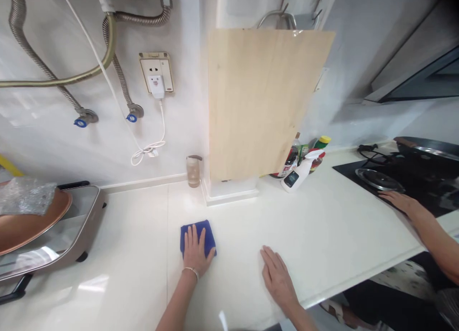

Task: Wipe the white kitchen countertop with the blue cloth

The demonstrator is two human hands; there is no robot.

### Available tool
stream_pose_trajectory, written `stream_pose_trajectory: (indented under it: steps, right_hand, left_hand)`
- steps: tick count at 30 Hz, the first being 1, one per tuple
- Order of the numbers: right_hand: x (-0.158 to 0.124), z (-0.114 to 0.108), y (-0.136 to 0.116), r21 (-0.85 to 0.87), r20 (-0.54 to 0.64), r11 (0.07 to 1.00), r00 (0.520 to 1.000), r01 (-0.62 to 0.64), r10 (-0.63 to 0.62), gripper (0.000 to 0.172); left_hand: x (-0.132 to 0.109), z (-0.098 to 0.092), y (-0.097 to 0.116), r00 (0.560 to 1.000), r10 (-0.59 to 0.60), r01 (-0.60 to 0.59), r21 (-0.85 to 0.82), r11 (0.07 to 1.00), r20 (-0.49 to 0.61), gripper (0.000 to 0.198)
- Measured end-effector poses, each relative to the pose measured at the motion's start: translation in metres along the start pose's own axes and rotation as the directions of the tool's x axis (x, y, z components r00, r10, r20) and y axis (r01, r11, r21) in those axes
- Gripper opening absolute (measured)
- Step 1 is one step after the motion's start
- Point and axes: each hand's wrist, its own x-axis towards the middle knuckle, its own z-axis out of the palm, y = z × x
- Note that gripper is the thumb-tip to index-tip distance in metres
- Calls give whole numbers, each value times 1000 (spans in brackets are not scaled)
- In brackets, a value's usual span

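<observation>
Cloth (210,237), just one, blue and folded, lies on the white counter (315,230), left hand (195,253) flat across it, fingers outstretched and spread! The right hand (278,277) rests apart, on the counter itself, fingers extended together. One white spray bottle (303,171) shows a dark label (291,179), lettering too small to read; two blue-handled valves (131,116) sit on the wall (39,135).

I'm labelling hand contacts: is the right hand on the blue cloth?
No, the left hand lies on the blue cloth; the right hand rests on the countertop.

Deep blue cloth (210,235), off-white countertop (304,230), black stove (426,190), copper-coloured pan (39,222)
</observation>
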Motion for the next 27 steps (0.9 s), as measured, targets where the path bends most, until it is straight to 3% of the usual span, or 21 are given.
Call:
stream_pose_trajectory:
  steps: [7,13,20,27]
  right_hand:
    - [3,-4,-3,19,6,999,999,-37,37,52]
    - [3,-5,-2,38,41,998,997,-60,58,51]
    - [0,-3,3,3,96,996,992,-84,84,54]
    - [1,0,9,-42,67,999,997,-35,38,56]
  left_hand:
    - [61,-10,-33,995,-47,47,11,999,85,56]
    - [112,6,-40,989,-139,139,15,990,55,59]
    - [163,21,-47,985,-162,161,12,987,54,60]
    - [196,30,-52,979,-189,188,18,982,74,61]
